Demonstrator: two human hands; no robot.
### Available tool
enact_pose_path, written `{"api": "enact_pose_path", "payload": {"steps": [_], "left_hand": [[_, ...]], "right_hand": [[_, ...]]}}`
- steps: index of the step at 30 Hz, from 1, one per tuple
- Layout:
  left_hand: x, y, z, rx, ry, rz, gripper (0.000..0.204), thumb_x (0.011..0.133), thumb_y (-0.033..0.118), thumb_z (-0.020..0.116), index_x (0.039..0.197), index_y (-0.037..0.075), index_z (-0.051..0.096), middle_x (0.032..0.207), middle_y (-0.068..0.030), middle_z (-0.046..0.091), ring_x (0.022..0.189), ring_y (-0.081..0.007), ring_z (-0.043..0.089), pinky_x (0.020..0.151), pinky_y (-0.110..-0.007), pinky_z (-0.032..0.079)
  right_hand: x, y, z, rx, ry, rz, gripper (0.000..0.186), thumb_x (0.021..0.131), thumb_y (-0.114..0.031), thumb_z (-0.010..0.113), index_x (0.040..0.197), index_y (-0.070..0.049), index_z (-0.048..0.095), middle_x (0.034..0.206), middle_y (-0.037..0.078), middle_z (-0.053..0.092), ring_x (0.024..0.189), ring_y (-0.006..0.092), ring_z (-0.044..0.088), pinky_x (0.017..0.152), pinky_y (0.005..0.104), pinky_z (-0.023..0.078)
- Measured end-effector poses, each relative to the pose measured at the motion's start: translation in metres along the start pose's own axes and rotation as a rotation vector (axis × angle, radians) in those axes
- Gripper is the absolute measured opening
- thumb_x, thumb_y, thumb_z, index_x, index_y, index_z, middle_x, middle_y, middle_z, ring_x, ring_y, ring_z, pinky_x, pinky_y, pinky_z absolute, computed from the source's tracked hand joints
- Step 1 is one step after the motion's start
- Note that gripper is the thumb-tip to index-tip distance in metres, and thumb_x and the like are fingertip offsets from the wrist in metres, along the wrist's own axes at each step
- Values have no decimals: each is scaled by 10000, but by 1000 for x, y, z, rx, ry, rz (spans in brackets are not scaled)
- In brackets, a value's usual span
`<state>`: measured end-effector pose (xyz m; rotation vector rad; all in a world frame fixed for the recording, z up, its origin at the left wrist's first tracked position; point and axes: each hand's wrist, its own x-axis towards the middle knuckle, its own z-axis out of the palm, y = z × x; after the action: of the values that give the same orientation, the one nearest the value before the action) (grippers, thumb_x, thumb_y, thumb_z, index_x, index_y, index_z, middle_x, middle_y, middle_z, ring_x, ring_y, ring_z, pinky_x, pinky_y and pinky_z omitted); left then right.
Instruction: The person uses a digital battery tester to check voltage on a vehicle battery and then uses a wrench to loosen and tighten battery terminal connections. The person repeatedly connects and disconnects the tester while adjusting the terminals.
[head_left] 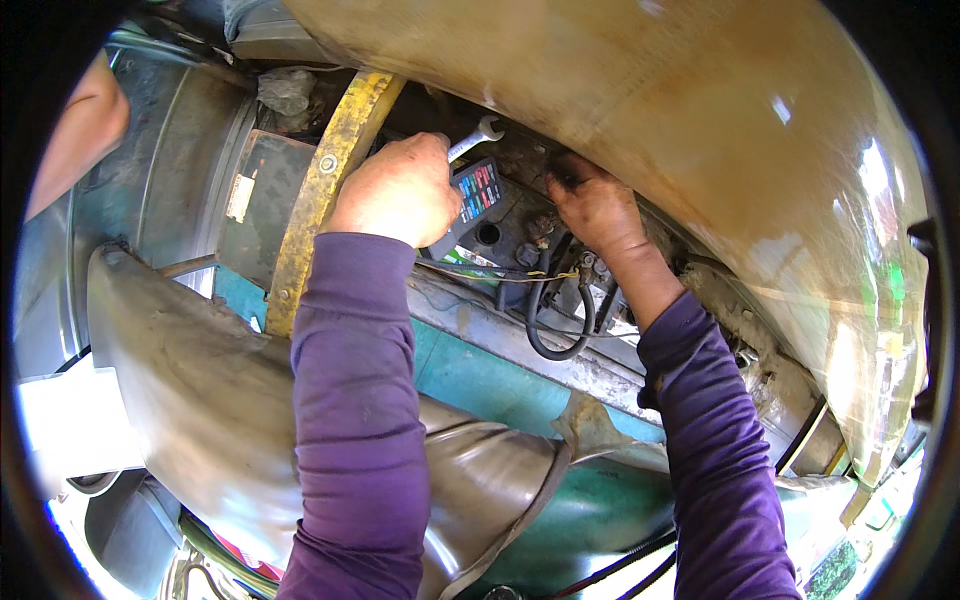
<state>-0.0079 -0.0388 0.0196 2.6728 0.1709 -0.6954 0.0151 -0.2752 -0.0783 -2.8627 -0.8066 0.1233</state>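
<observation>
My left hand (395, 190) grips a silver open-end wrench (473, 135), whose jaw points up and to the right. Just right of that hand lies a dark battery (488, 230) with a multicoloured label (477, 192) on its top, partly covered by the hand. My right hand (600, 210) reaches to the dark upper back of the battery with curled fingers; what its fingertips hold, if anything, is hidden in shadow. Below it, black cables (555, 350) and thin yellow wires (520, 273) run around terminals (590, 270) at the battery's right side.
A yellow metal bracket (320, 230) crosses left of the battery. A large tan panel (700, 100) overhangs above. A curved grey metal cover (180, 370) and a teal surface (470, 370) lie nearer. Another person's bare arm (85, 140) is at the far left.
</observation>
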Motion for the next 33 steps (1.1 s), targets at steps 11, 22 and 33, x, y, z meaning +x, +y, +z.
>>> {"api": "enact_pose_path", "payload": {"steps": [11, 22, 33], "left_hand": [[-1, -2, 4, -5, 57, 46, 332, 856, 183, 728, 1097, -27, 639, 945, -247, 704, 959, -409, 688, 867, -488, 528], [1, -2, 7, 5, 140, 83, 337, 856, 169, 727, 1114, -26, 635, 918, -243, 704, 925, -413, 692, 847, -493, 532], [-1, 1, 7, -35, 135, 75, 353, 853, 181, 734, 1130, -18, 643, 927, -244, 708, 941, -411, 694, 847, -490, 532]], "right_hand": [[0, 13, -8, 516, -267, 357, 459, 959, -335, 679, 1343, -90, 627, 1284, 208, 662, 1249, 351, 595, 1078, 405, 452], [4, 40, -2, -105, -364, -287, 311, 878, -154, 646, 1171, -59, 687, 1137, 181, 657, 1106, 392, 621, 989, 467, 498], [13, 62, 37, -213, -668, -121, 305, 872, -111, 593, 1156, -66, 693, 1167, 175, 632, 1084, 399, 618, 957, 477, 509]]}}
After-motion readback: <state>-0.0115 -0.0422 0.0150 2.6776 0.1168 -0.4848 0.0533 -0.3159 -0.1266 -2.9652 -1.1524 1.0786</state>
